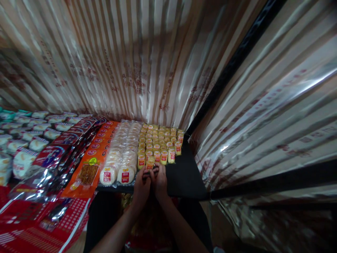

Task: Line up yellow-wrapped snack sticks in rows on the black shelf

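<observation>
My left hand and my right hand meet at the front edge of a black shelf. Their fingers are closed around the lower part of a small yellow snack packet with a red label. Just behind it, rows of matching yellow packets stand close together on the shelf. To the left of my hands lie two columns of round white crackers in clear wrappers. My fingers hide the bottom of the held packet.
Further left are an orange snack bag, dark red bags and many white packets. A red bag hangs over the front left. Striped plastic sheeting and a black post bound the shelf.
</observation>
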{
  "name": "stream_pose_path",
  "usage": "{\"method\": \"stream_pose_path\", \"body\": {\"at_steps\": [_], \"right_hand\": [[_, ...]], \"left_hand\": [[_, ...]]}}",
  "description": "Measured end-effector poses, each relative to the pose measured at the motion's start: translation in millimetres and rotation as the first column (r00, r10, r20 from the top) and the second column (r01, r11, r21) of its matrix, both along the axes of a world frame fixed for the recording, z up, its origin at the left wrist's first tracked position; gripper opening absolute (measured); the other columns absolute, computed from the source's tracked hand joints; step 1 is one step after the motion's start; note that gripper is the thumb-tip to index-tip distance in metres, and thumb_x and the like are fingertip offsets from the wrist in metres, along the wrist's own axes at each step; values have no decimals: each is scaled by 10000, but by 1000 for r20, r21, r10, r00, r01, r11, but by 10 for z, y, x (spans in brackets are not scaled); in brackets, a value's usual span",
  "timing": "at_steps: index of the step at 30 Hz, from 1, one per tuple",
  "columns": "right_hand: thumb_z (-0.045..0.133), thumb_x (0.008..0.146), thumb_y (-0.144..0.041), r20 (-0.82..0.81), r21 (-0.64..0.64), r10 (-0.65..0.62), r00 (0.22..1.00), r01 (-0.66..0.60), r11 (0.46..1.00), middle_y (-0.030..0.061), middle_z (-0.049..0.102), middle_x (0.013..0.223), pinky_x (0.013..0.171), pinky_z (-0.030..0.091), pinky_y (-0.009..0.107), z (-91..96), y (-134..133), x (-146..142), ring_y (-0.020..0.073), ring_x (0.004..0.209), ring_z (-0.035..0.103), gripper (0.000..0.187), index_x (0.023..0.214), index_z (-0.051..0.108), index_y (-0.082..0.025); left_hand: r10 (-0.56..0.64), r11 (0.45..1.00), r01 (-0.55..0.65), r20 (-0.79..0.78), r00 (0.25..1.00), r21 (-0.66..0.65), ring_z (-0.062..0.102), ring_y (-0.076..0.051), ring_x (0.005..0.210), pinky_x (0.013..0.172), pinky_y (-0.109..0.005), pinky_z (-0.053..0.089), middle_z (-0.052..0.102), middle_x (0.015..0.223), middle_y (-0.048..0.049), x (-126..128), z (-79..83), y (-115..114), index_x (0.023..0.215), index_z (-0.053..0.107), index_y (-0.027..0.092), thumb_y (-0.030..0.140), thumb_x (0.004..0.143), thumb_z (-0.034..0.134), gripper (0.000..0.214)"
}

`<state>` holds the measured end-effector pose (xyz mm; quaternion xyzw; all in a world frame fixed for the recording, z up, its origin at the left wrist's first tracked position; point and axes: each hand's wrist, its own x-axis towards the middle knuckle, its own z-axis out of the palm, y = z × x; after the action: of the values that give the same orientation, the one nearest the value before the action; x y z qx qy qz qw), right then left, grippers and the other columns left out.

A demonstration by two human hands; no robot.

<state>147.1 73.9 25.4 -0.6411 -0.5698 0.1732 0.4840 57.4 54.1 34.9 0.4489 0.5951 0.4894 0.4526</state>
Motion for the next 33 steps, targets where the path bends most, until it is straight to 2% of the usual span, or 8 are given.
{"method": "stream_pose_path", "body": {"at_steps": [4, 9, 15, 23, 29, 33], "right_hand": [[440, 811, -197, 66, 71, 50, 997, -55, 996, 89, 559, 1052, 795, 496, 310, -8, -13, 13, 163, 853, 588, 276, 1061, 558, -190], [412, 837, -186, 118, 67, 98, 988, -106, 992, 96, 551, 1165, 923, 457, 334, -67, -19, 35, 188, 1083, 530, 331, 1115, 591, -203], [378, 871, -203, 107, 108, 113, 988, -125, 986, 91, 595, 1114, 937, 453, 327, -97, -16, 41, 175, 1061, 549, 342, 1120, 613, -200], [358, 873, -185, 135, 90, 117, 984, -129, 988, 81, 607, 1107, 959, 435, 335, -72, -17, 28, 175, 1076, 542, 347, 1113, 607, -209], [389, 837, -158, 157, 100, 73, 985, -89, 991, 94, 565, 1086, 892, 474, 315, -59, -20, 21, 174, 1018, 552, 353, 1103, 616, -200], [356, 854, -165, 144, 153, 64, 987, -86, 984, 98, 556, 1072, 863, 488, 322, -7, -76, 20, 177, 994, 558, 343, 1043, 642, -191]], "left_hand": [[2, 1000, -2, -5, 1000, 31, 578, -157, 947, 894, -339, 465, 587, 1099, -94, 5, -8, 0, 1165, 526, 165, 158, 745, 450, 428], [-13, 993, 25, -102, 995, 112, 583, -157, 915, 878, -339, 470, 600, 1030, -81, -13, 6, -1, 1124, 559, 170, 157, 752, 436, 392], [-7, 987, 45, -241, 970, 152, 567, -173, 991, 946, -370, 429, 622, 1034, -80, -22, -40, 24, 1075, 601, 186, 176, 792, 402, 346], [-37, 988, 73, -248, 968, 139, 570, -171, 979, 950, -369, 431, 631, 1030, -74, -28, -99, 43, 1068, 618, 191, 127, 772, 381, 384], [-39, 982, 84, -254, 966, 169, 579, -169, 925, 900, -356, 454, 628, 995, -77, -36, -18, -15, 1059, 611, 183, 82, 724, 381, 419], [-68, 967, 129, -264, 962, 219, 590, -170, 844, 810, -326, 473, 646, 896, -66, -70, 120, -149, 913, 631, 185, 141, 764, 374, 300]]}}
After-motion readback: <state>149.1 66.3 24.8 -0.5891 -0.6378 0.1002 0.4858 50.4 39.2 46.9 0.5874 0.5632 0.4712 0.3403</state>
